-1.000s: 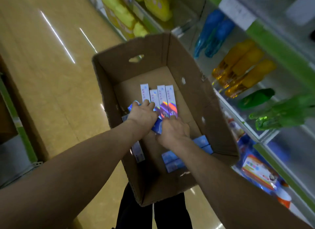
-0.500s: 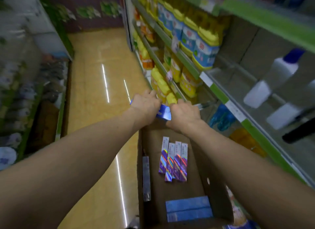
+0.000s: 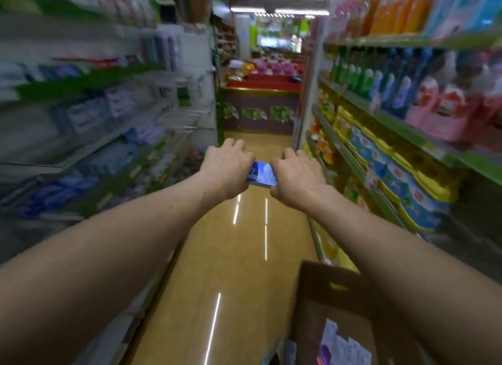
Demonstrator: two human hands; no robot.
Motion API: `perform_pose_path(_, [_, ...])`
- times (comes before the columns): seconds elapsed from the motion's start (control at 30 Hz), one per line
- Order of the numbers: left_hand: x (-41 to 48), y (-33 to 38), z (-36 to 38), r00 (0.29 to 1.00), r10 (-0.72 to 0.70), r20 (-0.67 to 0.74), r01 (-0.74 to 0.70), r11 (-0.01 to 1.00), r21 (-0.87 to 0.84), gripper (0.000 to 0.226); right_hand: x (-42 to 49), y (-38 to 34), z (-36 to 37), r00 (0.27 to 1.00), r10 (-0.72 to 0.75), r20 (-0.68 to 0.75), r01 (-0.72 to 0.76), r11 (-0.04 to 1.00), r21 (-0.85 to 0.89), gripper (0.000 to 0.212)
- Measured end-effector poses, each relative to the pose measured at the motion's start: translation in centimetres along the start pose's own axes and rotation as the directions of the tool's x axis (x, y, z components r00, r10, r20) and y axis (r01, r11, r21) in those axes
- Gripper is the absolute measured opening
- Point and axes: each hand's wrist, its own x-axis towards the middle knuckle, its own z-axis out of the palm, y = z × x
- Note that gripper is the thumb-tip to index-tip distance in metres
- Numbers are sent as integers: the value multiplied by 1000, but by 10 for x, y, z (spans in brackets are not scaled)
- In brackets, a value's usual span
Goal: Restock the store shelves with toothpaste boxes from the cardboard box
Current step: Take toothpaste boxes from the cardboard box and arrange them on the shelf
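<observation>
My left hand [image 3: 228,169] and my right hand [image 3: 296,174] grip the two ends of a stack of blue toothpaste boxes [image 3: 262,174], held out in front of me above the aisle floor. Only the middle of the stack shows between my fists. The brown cardboard box [image 3: 320,291] sits at the bottom right, below my right forearm, with more toothpaste boxes [image 3: 342,345] lying inside it.
Shelves on the left [image 3: 89,136] carry blue and white packs, blurred by motion. Shelves on the right [image 3: 394,152] hold bottles and yellow-blue packs. The tan aisle floor [image 3: 239,256] runs ahead to a red counter [image 3: 263,84].
Both hands lifted the blue boxes out of the cardboard box and carried them up and forward. The view swung up from the box to the aisle.
</observation>
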Motion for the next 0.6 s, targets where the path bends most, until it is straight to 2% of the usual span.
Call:
perform_pose_path(0.13, [-27,-81,-27,990,-131,-52,133,991,34,41,30,-65,-45,979,-152,-137,154,988,8,35])
perform_pose_path(0.3, [-82,-190,-54,963,-243,-118,258,957,133,42,55,-165,-96,914,-313,-260,331,943,27,34])
perform_pose_path(0.4, [-113,-241,-64,946,-280,-162,306,937,168,37,64,-216,-119,872,-373,-317,398,917,18,36])
perform_pose_path(0.6, [-181,-338,-82,906,-349,-238,399,892,212,43,73,-319,-159,767,-465,-441,527,850,20,36])
